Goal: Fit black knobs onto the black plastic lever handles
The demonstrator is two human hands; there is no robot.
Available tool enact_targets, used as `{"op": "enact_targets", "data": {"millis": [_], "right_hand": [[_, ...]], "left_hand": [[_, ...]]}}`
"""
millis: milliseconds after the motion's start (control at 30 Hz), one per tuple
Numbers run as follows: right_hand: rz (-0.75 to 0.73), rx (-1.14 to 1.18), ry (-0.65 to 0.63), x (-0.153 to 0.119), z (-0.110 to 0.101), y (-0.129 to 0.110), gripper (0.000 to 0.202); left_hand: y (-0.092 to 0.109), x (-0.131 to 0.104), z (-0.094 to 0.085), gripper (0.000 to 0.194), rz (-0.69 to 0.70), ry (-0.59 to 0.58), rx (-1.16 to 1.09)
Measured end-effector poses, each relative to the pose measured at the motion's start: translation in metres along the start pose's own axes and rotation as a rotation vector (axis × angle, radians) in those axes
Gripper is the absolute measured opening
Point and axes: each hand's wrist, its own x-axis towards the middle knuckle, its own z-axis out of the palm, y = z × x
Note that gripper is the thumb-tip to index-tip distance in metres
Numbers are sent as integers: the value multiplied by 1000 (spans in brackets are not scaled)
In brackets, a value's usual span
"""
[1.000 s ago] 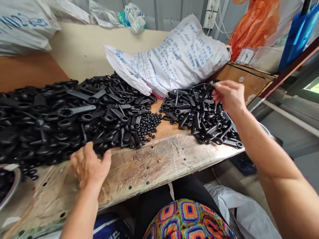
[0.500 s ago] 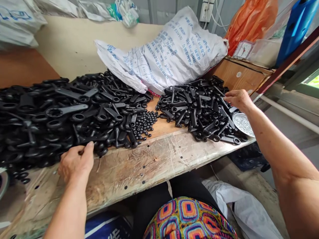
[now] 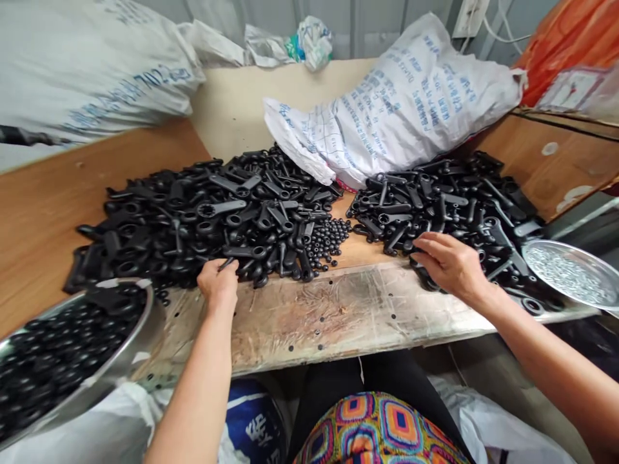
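Observation:
My left hand (image 3: 218, 278) is at the front edge of the large left heap of black lever parts (image 3: 193, 212), its thumb and fingers closed on a small dark part (image 3: 225, 264). Over the front of the right heap of black lever parts (image 3: 435, 200) is my right hand (image 3: 447, 261), fingers bent and held together; whatever they hold, if anything, is hidden. Small black balls (image 3: 329, 238) lie loose between the two heaps. At the right, a round metal dish (image 3: 570, 274) holds many small silvery pieces.
A metal basin (image 3: 145, 322) full of black balls stands at the lower left. Behind the heaps leans a white printed sack (image 3: 387, 103). Wooden boards (image 3: 164, 145) border the left side, and a wooden box (image 3: 556, 154) stands at the right. The worn bench edge (image 3: 290, 322) runs in front.
The view has swung left, bringing the basin into sight. My right hand has come back from beside the dish to the front of the right heap. A dark part now shows in my left hand.

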Motion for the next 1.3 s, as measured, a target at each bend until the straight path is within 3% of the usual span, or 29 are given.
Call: {"op": "enact_targets", "data": {"millis": [133, 267, 367, 467, 567, 667, 800, 967, 1100, 1167, 1300], "right_hand": [[-131, 153, -183, 9, 35, -40, 24], [-264, 120, -424, 29, 64, -81, 25], [-234, 30, -504, 54, 86, -95, 28], [-146, -58, -489, 81, 108, -93, 26], [-50, -100, -452, 106, 127, -82, 29], [1, -119, -434, 125, 140, -74, 30], [11, -131, -466, 133, 149, -75, 25], [-79, -109, -529, 112, 146, -87, 19], [-160, -80, -541, 89, 139, -90, 18], [-182, -56, -486, 79, 136, -88, 22], [-233, 37, -270, 60, 124, -80, 23]], "left_hand": [[15, -12, -15, 32, -179, 80, -147], [31, -52, -39, 39, -142, 74, -307], [43, -97, -51, 33, 49, -194, -268], [55, -134, -53, 24, 377, -510, -84], [66, -151, -52, 28, 627, -606, 105], [71, -154, -52, 29, 721, -620, 190], [67, -153, -53, 24, 746, -593, 170], [61, -152, -52, 20, 691, -590, 103], [70, -149, -47, 26, 610, -654, 208], [79, -147, -42, 30, 572, -710, 329], [92, -140, -32, 13, 476, -843, 512]]}}
